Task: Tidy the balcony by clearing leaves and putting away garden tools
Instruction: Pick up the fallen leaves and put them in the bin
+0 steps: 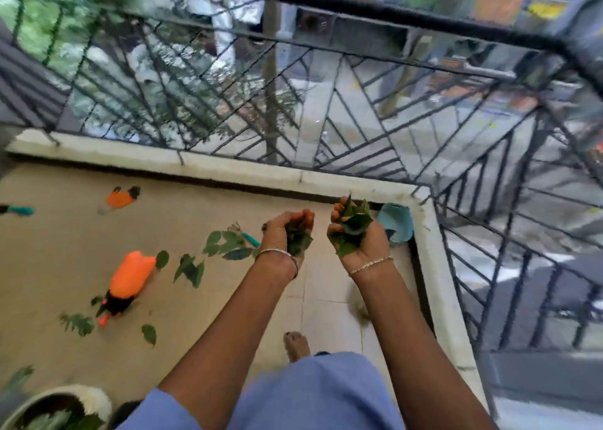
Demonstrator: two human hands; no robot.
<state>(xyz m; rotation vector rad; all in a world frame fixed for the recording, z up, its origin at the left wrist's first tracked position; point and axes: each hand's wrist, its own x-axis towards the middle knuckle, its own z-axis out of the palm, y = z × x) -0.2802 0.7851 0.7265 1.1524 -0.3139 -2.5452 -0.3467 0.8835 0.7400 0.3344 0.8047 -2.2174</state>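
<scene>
My left hand [283, 233] is closed around a bunch of green leaves [297, 238], held above the balcony floor. My right hand [355, 243] grips a second, bigger bunch of leaves [353, 225], close to the corner of the balcony. More green leaves [225, 243] lie scattered on the beige floor to the left of my hands. An orange spray bottle [129, 278] with a black and orange nozzle lies on its side among them. A smaller orange tool [121, 198] rests farther back, and a teal-handled tool [19, 210] shows at the left edge. Another teal handle [252, 240] peeks from under the leaves.
A light blue container [396, 222] sits in the balcony corner just right of my right hand. A black metal railing [326, 109] on a white ledge [202, 165] bounds the far and right sides. A white plant pot [58, 403] stands at bottom left. My bare foot [296, 344] is on the floor.
</scene>
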